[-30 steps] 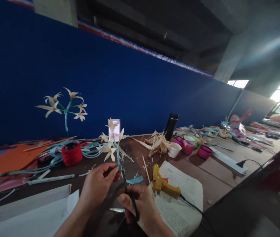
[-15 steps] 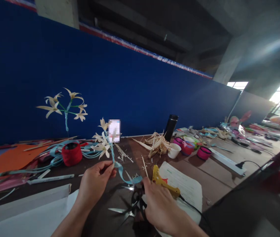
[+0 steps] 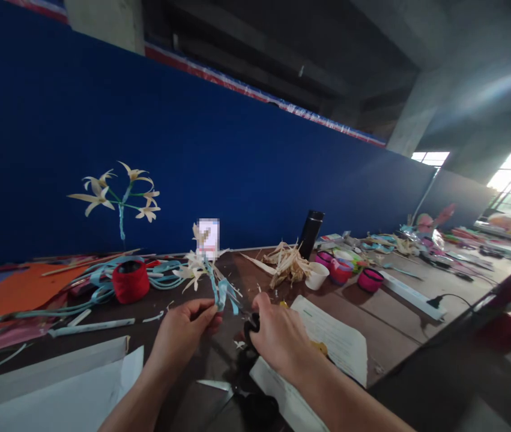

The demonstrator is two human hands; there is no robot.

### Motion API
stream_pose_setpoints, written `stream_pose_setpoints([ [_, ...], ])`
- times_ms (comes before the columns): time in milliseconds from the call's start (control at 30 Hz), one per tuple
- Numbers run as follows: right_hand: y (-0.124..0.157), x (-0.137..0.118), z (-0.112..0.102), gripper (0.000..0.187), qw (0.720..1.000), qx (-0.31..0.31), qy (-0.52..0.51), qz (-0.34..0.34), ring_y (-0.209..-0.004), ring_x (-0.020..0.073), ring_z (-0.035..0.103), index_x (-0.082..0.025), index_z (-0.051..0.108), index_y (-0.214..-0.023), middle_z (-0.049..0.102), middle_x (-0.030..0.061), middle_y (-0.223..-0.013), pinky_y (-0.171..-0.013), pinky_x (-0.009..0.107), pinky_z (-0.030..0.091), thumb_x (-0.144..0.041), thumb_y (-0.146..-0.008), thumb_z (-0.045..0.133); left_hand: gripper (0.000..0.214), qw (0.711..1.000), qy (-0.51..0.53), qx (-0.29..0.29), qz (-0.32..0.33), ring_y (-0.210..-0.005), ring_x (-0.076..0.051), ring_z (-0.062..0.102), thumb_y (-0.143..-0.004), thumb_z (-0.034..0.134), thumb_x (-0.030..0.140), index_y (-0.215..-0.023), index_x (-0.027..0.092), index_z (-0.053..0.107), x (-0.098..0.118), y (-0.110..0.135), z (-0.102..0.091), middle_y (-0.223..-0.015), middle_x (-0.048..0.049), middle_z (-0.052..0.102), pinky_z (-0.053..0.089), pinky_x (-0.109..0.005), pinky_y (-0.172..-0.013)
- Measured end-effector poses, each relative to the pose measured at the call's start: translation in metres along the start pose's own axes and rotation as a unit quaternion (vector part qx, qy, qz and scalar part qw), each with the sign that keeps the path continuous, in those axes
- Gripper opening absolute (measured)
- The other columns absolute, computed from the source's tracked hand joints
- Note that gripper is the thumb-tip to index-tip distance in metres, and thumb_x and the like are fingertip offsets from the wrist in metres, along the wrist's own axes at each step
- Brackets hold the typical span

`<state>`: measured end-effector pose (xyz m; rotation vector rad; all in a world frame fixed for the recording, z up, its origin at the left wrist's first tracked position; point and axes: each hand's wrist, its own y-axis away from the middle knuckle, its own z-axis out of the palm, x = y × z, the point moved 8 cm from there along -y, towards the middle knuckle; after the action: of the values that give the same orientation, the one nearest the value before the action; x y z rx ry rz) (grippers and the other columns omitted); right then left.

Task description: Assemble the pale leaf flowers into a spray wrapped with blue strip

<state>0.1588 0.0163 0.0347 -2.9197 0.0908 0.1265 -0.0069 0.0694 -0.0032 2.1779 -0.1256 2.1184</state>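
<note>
My left hand (image 3: 190,327) pinches the lower stem of a cream artificial flower spray (image 3: 192,270), wrapped in pale blue ribbon. A loose end of blue ribbon (image 3: 223,291) sticks out beside the stem. My right hand (image 3: 282,336) is closed around the black handles of a pair of scissors (image 3: 251,327), whose blades point toward the ribbon; whether they touch it I cannot tell. A second pair of scissors (image 3: 219,384) lies on the table below. The yellow glue gun (image 3: 320,347) is mostly hidden behind my right hand.
A finished-looking flower spray (image 3: 122,216) stands at the left, near a red roll (image 3: 130,282) and blue cords. Dried husks (image 3: 289,264), a white cup (image 3: 317,276), a black flask (image 3: 312,234) and a printed paper (image 3: 345,336) lie ahead and right. A power strip (image 3: 412,295) is farther right.
My right hand has let go of the blue ribbon and taken up scissors from the table, raising them near the stem. My left hand has shifted slightly right and down with the flowers.
</note>
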Motion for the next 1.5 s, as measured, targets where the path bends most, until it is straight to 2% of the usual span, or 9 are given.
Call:
stream_pose_setpoints([
  [167, -0.001, -0.010, 0.001, 0.033, 0.999, -0.005, -0.039, -0.015, -0.074, 0.0225, 0.064, -0.018, 0.050, -0.099, 0.068, 0.0058, -0.078, -0.060, 0.027, 0.034, -0.029, -0.070, 0.061, 0.031, 0.995, 0.015, 0.096, 0.000, -0.065, -0.017, 0.068, -0.067, 0.063, 0.035, -0.090, 0.015, 0.065, -0.008, -0.007, -0.029, -0.067, -0.0012, 0.072, 0.054, -0.027, -0.066],
  [367, 0.007, 0.019, -0.003, 0.041, 0.986, -0.037, -0.156, 0.037, -0.058, 0.0139, 0.055, -0.022, 0.051, -0.078, 0.062, -0.0034, -0.067, -0.047, 0.020, 0.025, -0.047, -0.053, 0.073, 0.036, 0.987, 0.023, 0.162, 0.004, -0.065, -0.016, 0.068, -0.068, 0.063, 0.037, -0.095, 0.014, 0.064, -0.021, -0.017, -0.055, -0.071, -0.0034, 0.072, 0.054, -0.028, -0.067],
  [500, 0.002, 0.025, -0.009, 0.035, 0.988, 0.031, -0.136, 0.061, -0.054, 0.0116, 0.050, -0.021, 0.051, -0.071, 0.059, -0.0043, -0.061, -0.047, 0.021, 0.023, -0.048, -0.059, 0.070, 0.033, 0.992, 0.050, 0.115, -0.013, -0.068, -0.017, 0.068, -0.066, 0.065, 0.034, -0.090, 0.012, 0.064, -0.022, -0.015, -0.035, -0.071, -0.0039, 0.072, 0.055, -0.028, -0.066],
  [667, -0.004, -0.007, 0.005, 0.018, 0.998, 0.036, -0.059, 0.005, -0.059, 0.0150, 0.059, -0.022, 0.054, -0.078, 0.063, -0.0022, -0.063, -0.050, 0.024, 0.026, -0.035, -0.071, 0.063, 0.024, 0.995, 0.086, 0.012, -0.042, -0.075, -0.018, 0.069, -0.065, 0.067, 0.029, -0.084, 0.014, 0.067, -0.022, -0.008, 0.000, -0.077, -0.0044, 0.072, 0.056, -0.027, -0.065],
  [800, -0.002, -0.034, 0.013, 0.013, 0.998, 0.035, -0.026, -0.046, -0.071, 0.0192, 0.063, -0.020, 0.053, -0.087, 0.067, 0.0018, -0.075, -0.057, 0.025, 0.032, -0.021, -0.075, 0.057, 0.025, 0.996, 0.077, -0.027, -0.048, -0.074, -0.020, 0.069, -0.066, 0.066, 0.031, -0.084, 0.014, 0.068, -0.019, -0.003, 0.010, -0.074, -0.0042, 0.073, 0.055, -0.027, -0.063],
  [1000, 0.003, -0.049, 0.023, 0.016, 0.996, 0.007, -0.009, -0.088, -0.073, 0.0213, 0.063, -0.019, 0.053, -0.087, 0.066, 0.0048, -0.080, -0.061, 0.027, 0.037, -0.009, -0.082, 0.042, 0.025, 1.000, -0.011, -0.001, -0.004, -0.068, -0.019, 0.068, -0.066, 0.063, 0.033, -0.084, 0.016, 0.070, -0.010, -0.001, 0.003, -0.075, -0.0039, 0.074, 0.052, -0.025, -0.058],
  [1267, 0.004, -0.049, 0.017, 0.015, 0.991, -0.048, 0.012, -0.122, -0.076, 0.0228, 0.065, -0.018, 0.054, -0.089, 0.067, 0.0080, -0.081, -0.060, 0.028, 0.039, -0.011, -0.081, 0.044, 0.027, 0.995, -0.094, 0.009, 0.022, -0.063, -0.019, 0.066, -0.069, 0.057, 0.032, -0.084, 0.014, 0.071, -0.008, 0.003, 0.007, -0.064, -0.0029, 0.072, 0.049, -0.025, -0.060],
  [1400, 0.002, -0.050, 0.021, 0.016, 0.991, -0.042, 0.043, -0.118, -0.072, 0.0250, 0.065, -0.018, 0.056, -0.091, 0.068, 0.0077, -0.079, -0.057, 0.029, 0.040, -0.012, -0.081, 0.045, 0.025, 0.985, -0.156, 0.014, 0.065, -0.068, -0.020, 0.066, -0.071, 0.053, 0.031, -0.081, 0.018, 0.071, -0.001, 0.006, 0.009, -0.071, -0.0027, 0.073, 0.047, -0.026, -0.061],
  [1500, 0.003, -0.053, 0.027, 0.020, 0.985, -0.056, 0.037, -0.162, -0.071, 0.0247, 0.065, -0.017, 0.056, -0.095, 0.068, 0.0082, -0.080, -0.058, 0.029, 0.041, -0.010, -0.081, 0.043, 0.024, 0.974, -0.203, 0.029, 0.094, -0.073, -0.020, 0.065, -0.072, 0.051, 0.030, -0.080, 0.020, 0.071, 0.002, 0.007, 0.007, -0.078, -0.0035, 0.073, 0.046, -0.027, -0.064],
])
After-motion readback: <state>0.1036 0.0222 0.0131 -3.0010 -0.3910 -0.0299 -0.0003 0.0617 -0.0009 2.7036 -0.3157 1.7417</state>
